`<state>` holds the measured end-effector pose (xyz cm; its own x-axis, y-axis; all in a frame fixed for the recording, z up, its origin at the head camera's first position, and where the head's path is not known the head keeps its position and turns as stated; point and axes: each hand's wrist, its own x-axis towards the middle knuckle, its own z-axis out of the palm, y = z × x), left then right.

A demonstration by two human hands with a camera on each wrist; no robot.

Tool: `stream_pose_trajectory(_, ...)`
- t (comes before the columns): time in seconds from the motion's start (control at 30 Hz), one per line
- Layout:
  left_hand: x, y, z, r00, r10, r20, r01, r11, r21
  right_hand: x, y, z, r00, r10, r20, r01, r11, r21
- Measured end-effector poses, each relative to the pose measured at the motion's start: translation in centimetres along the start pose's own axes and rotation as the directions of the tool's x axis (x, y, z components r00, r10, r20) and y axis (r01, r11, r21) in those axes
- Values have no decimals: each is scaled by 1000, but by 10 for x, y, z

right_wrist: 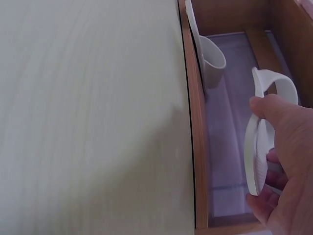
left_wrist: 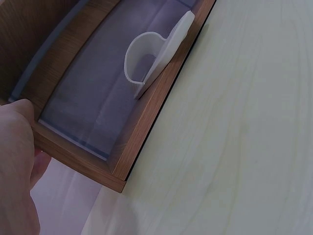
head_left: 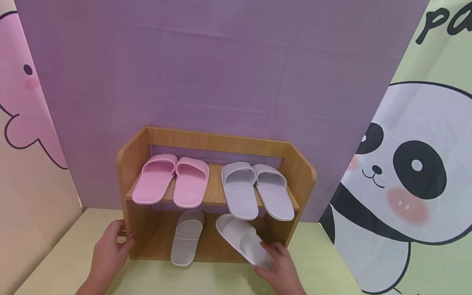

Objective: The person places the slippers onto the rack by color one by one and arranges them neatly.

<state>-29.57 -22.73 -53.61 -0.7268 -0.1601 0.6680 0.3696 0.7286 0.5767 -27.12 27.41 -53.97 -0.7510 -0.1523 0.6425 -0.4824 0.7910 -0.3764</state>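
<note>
My right hand (head_left: 278,266) grips the heel end of a white slipper (head_left: 237,235), holding it at a slant in front of the lower shelf with its toe pointing inward. In the right wrist view the thumb lies on one side of this slipper (right_wrist: 252,152) and the fingers on the other. My left hand (head_left: 110,250) holds the front edge of the left side panel of a wooden shoe rack (head_left: 221,141). A matching white slipper (head_left: 186,241) rests on the lower shelf, toe to the back, its heel at the front edge.
On the upper shelf sit a pair of pink slippers (head_left: 191,190) at left and a pair of pale lilac slippers (head_left: 239,200) at right. The rack stands on a pale wood-grain table (head_left: 166,280), against a purple backdrop (head_left: 221,73). A panda print (head_left: 413,172) hangs at right.
</note>
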Motion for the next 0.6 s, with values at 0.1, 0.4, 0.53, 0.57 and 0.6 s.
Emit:
stream_pose_trajectory(0.1,-1,0,0,1000,-4,6,4,1000,-1,1,-5,3,999,42,3,-42,999,-3)
stream_pose_trajectory(0.4,0,0,-1,1000,-12,16,12,1000,-5,4,-19,12,996,69,-62,-69,998,-3)
stream_pose_trajectory(0.53,0,1,-1,1000,-23,20,23,1000,-8,6,-25,18,994,88,-70,-88,996,6)
stream_pose_trajectory(0.57,0,1,-1,1000,-24,20,24,1000,-8,6,-26,19,993,90,-72,-90,996,8)
stream_pose_trajectory(0.6,0,1,-1,1000,-24,18,25,1000,-9,7,-27,20,993,92,-74,-91,996,8)
